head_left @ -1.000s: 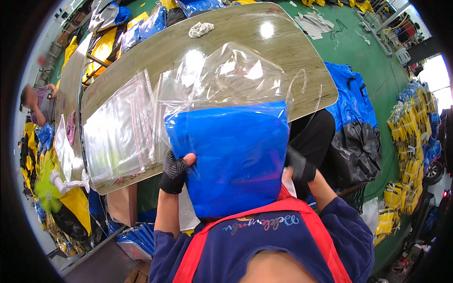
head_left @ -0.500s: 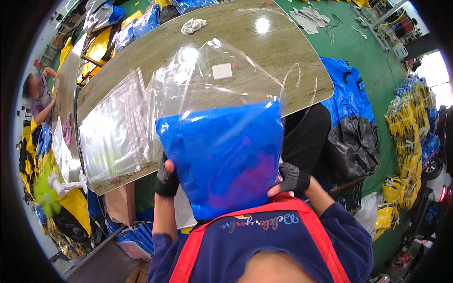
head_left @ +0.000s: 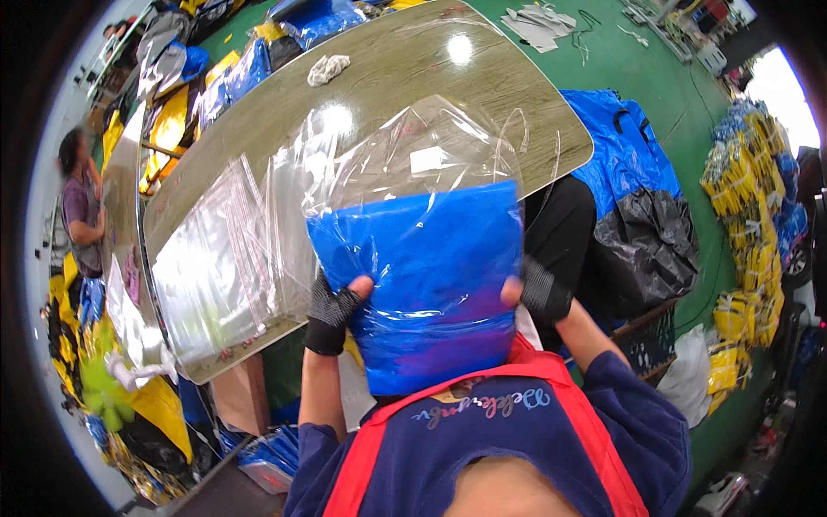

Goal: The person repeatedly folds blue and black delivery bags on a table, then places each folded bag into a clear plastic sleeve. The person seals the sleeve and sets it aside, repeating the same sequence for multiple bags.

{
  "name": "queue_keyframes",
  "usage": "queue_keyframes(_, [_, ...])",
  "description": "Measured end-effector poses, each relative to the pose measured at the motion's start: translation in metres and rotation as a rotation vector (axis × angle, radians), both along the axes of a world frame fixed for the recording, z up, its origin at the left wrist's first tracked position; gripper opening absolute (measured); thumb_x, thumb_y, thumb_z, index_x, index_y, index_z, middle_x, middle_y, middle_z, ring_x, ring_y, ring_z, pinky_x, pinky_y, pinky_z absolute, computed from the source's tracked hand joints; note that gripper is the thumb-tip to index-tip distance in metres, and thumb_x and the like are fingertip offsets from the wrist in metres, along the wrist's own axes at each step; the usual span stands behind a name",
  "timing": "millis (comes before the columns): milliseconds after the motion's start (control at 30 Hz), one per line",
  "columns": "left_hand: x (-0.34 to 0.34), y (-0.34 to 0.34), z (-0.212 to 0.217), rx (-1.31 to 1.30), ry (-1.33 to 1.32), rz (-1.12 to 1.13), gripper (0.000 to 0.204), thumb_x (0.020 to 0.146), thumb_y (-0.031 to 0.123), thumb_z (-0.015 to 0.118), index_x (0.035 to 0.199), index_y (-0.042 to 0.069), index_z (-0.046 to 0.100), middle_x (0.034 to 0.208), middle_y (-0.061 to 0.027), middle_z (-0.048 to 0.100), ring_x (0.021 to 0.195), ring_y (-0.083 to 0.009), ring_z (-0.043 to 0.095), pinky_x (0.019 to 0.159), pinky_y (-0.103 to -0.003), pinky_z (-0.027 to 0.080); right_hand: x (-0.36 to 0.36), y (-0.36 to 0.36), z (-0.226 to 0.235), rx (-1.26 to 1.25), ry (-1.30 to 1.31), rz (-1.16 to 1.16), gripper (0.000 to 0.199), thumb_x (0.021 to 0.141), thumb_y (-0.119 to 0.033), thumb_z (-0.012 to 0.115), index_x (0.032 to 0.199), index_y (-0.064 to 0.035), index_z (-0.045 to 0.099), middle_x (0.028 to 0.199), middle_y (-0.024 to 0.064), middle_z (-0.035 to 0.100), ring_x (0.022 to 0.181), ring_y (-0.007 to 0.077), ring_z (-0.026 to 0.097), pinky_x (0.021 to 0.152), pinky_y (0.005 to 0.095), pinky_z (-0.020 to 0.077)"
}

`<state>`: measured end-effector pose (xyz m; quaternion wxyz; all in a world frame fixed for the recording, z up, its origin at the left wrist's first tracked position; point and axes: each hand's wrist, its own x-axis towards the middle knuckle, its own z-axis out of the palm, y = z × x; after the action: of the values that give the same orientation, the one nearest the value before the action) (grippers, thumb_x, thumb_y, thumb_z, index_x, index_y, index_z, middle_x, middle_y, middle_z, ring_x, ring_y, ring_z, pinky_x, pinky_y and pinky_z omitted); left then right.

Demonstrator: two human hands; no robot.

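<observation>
I hold a folded blue garment (head_left: 426, 276) inside a clear plastic bag (head_left: 405, 164), upright in front of my chest. My left hand (head_left: 338, 303), in a black fingerless glove, grips the bag's left edge with the thumb on the front. My right hand (head_left: 536, 293), gloved the same way, grips the right edge; most of it is hidden behind the bag. The bag's open top, with a small white label (head_left: 428, 160), stands empty above the garment, over the table's near edge.
A long wooden table (head_left: 388, 69) lies ahead, with a stack of clear bags (head_left: 211, 276) at its left and a white cloth (head_left: 328, 67) farther back. Blue and black sacks (head_left: 642, 215) sit to the right, yellow bundles (head_left: 745, 215) beyond. A person (head_left: 80, 207) stands far left.
The bagged garment has come up off the table toward my chest and sunk deeper into the bag. My right hand has come into view gripping its right edge.
</observation>
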<state>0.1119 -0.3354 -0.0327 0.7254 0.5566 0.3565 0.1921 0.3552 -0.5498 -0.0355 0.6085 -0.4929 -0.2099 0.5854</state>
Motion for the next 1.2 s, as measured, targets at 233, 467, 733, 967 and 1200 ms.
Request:
queue_keyframes(233, [-0.066, -0.053, -0.045, 0.003, 0.157, -0.065, 0.082, 0.076, 0.049, 0.073, 0.134, 0.000, 0.044, 0.126, -0.0147, 0.056, 0.114, -0.0274, 0.054, 0.098, -0.040, 0.043, -0.033, -0.007, 0.003, -0.026, -0.064, -0.150, 0.080, 0.073, -0.027, 0.080, 0.138, -0.0017, 0.039, 0.127, 0.0114, 0.054, 0.116, 0.0211, 0.050, 0.101, 0.0359, 0.0394])
queue_keyframes(467, [-0.093, -0.068, -0.048, -0.044, 0.063, -0.408, 0.104, 0.056, 0.045, 0.088, 0.137, 0.005, 0.038, 0.133, -0.0106, 0.050, 0.122, -0.0247, 0.047, 0.103, -0.040, 0.037, -0.048, -0.038, 0.008, -0.102, -0.299, 0.238, 0.092, 0.070, -0.040, 0.081, 0.140, -0.0036, 0.033, 0.134, 0.0174, 0.048, 0.125, 0.0313, 0.045, 0.107, 0.0411, 0.0341])
queue_keyframes(733, [0.018, -0.056, -0.086, 0.331, 0.002, 0.151, 0.036, 0.087, 0.023, 0.063, 0.113, 0.000, 0.057, 0.106, -0.0127, 0.063, 0.095, -0.0227, 0.058, 0.085, -0.038, 0.044, -0.016, 0.045, 0.040, 0.242, -0.634, -0.422, 0.101, 0.057, -0.025, 0.091, 0.136, -0.0040, 0.032, 0.127, 0.0127, 0.050, 0.116, 0.0227, 0.049, 0.101, 0.0350, 0.0394])
queue_keyframes(967, [0.052, -0.013, 0.061, 1.168, 0.344, -0.473, 0.038, 0.079, 0.038, 0.071, 0.101, 0.008, 0.066, 0.094, -0.0179, 0.065, 0.089, -0.0321, 0.063, 0.079, -0.041, 0.048, 0.045, 0.066, 0.041, 0.491, -0.979, -0.297, 0.078, 0.054, -0.014, 0.090, 0.118, -0.0069, 0.047, 0.105, 0.0134, 0.058, 0.101, 0.0268, 0.059, 0.088, 0.0374, 0.0481])
queue_keyframes(1200, [0.130, 0.037, 0.135, 1.747, 0.037, -0.740, 0.081, 0.060, 0.053, 0.074, 0.128, 0.014, 0.054, 0.104, -0.0130, 0.065, 0.092, -0.0336, 0.062, 0.083, -0.043, 0.047, 0.053, 0.054, 0.024, 0.466, -1.130, -0.198, 0.080, 0.055, -0.020, 0.088, 0.125, -0.0070, 0.050, 0.112, 0.0196, 0.056, 0.103, 0.0339, 0.058, 0.087, 0.0400, 0.0484])
